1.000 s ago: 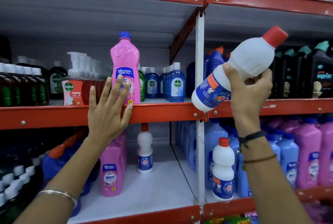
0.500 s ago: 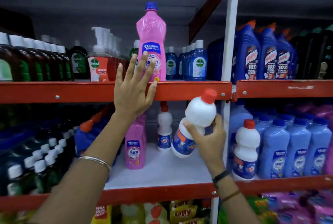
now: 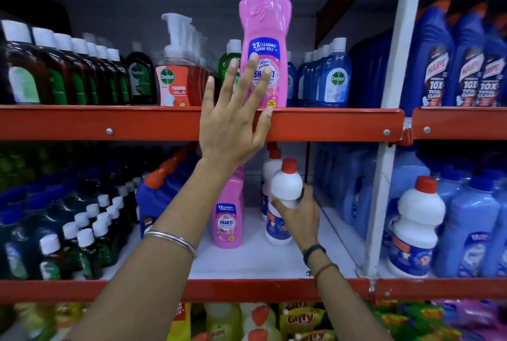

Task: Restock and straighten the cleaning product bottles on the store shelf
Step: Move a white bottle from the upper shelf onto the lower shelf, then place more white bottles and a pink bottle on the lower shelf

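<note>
My right hand (image 3: 297, 215) grips a white bottle with a red cap (image 3: 285, 189), standing upright on the white lower shelf (image 3: 255, 261). A second white bottle (image 3: 270, 165) stands right behind it. To its left is a small pink bottle (image 3: 228, 220). My left hand (image 3: 234, 118) rests flat, fingers spread, against the red rail of the upper shelf (image 3: 329, 124) and the front of a tall pink bottle with a blue cap (image 3: 264, 25), which stands at that shelf's edge.
Brown and green bottles (image 3: 68, 74), a pump bottle (image 3: 175, 77) and blue bottles (image 3: 332, 77) fill the upper shelf. A white upright post (image 3: 392, 121) divides the bays. Right of it stand a white bottle (image 3: 414, 228) and pale blue bottles (image 3: 472, 231). Dark small bottles (image 3: 82, 231) crowd the lower left.
My right hand has carried the white bottle from high on the right down into the lower shelf and stood it upright. My left hand has stayed on the rail and pink bottle.
</note>
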`<state>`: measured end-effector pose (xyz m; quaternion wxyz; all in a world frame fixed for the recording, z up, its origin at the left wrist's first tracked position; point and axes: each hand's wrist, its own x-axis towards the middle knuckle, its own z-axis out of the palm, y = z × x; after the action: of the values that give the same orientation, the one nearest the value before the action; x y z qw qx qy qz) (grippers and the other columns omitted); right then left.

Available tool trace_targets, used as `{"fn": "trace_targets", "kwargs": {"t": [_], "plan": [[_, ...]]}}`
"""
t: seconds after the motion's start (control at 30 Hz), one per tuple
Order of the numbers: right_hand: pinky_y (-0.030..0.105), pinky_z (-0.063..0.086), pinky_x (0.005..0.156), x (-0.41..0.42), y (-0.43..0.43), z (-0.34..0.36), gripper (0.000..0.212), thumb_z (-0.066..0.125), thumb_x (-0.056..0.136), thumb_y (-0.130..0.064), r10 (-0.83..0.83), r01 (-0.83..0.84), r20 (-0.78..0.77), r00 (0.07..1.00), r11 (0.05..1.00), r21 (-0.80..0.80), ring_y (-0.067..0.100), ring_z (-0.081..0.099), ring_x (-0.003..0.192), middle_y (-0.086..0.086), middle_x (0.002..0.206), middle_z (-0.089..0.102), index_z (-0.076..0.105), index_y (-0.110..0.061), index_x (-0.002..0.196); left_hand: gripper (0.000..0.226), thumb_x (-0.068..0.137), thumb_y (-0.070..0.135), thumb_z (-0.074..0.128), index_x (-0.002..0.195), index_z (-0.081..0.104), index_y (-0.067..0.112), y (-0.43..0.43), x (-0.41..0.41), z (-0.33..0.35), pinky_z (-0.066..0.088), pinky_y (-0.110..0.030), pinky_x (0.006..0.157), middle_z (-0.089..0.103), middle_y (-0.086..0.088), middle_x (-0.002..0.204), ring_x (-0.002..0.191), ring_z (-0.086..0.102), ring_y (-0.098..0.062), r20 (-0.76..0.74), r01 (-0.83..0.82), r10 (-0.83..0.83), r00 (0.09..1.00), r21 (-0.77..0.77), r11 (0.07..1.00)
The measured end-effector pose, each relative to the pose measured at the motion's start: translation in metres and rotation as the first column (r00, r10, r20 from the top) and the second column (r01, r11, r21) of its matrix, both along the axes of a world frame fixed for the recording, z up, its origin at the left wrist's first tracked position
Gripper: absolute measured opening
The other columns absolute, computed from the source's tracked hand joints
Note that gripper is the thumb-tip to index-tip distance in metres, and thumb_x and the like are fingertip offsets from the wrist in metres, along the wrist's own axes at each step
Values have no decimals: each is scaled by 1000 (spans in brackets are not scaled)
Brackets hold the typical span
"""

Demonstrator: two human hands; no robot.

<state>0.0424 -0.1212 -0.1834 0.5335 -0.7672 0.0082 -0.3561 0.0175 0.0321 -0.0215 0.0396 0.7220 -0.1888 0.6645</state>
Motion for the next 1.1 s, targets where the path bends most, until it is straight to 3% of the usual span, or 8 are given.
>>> {"fn": "trace_targets", "kwargs": {"t": [0.2, 0.57, 0.83, 0.97, 1.1], "plan": [[28, 40, 67, 20, 7, -7, 63, 79, 65, -40, -28, 24, -77, 997, 998, -53, 29, 62, 95, 9, 109, 65, 48, -11, 111, 53, 100, 44, 33, 148, 33, 23, -1, -1, 1, 25, -54, 115, 31, -2, 157, 146, 24, -24, -5, -3, 3, 1000, 4, 1000], [29, 40, 68, 25, 19, -9, 63, 78, 65, -44, -108, 102, -63, 992, 991, -92, 31, 62, 94, 12, 106, 65, 48, -8, 108, 53, 100, 43, 35, 148, 33, 23, -1, 0, 0, 24, -53, 116, 30, -3, 157, 146, 23, -24, -7, -7, 7, 1000, 1, 1000], [35, 46, 75, 7, 9, -9, 86, 69, 63, -64, -146, 133, -83, 986, 982, -137, 28, 59, 109, 6, 122, 62, 42, -14, 127, 53, 100, 43, 34, 149, 31, 22, 0, -2, 0, 22, -53, 116, 29, -4, 157, 146, 22, -25, -20, -21, 21, 1000, 22, 1000], [31, 48, 85, -34, -25, -6, 68, 68, 73, -54, -188, 184, 199, 962, 982, 39, 15, 57, 112, -1, 122, 61, 48, -17, 126, 53, 100, 43, 33, 150, 29, 23, 0, -2, 1, 19, -53, 117, 27, -3, 158, 147, 21, -25, -29, -33, 34, 999, 21, 999], [23, 46, 87, -70, -82, -9, 38, 63, 83, -38, -451, 434, 480, 753, 888, 154, 24, 61, 97, 11, 105, 67, 59, -9, 106, 54, 101, 44, 28, 151, 25, 24, -2, -5, -1, 14, -51, 117, 24, -3, 159, 148, 18, -24, -48, -34, 34, 998, 11, 999]]}}
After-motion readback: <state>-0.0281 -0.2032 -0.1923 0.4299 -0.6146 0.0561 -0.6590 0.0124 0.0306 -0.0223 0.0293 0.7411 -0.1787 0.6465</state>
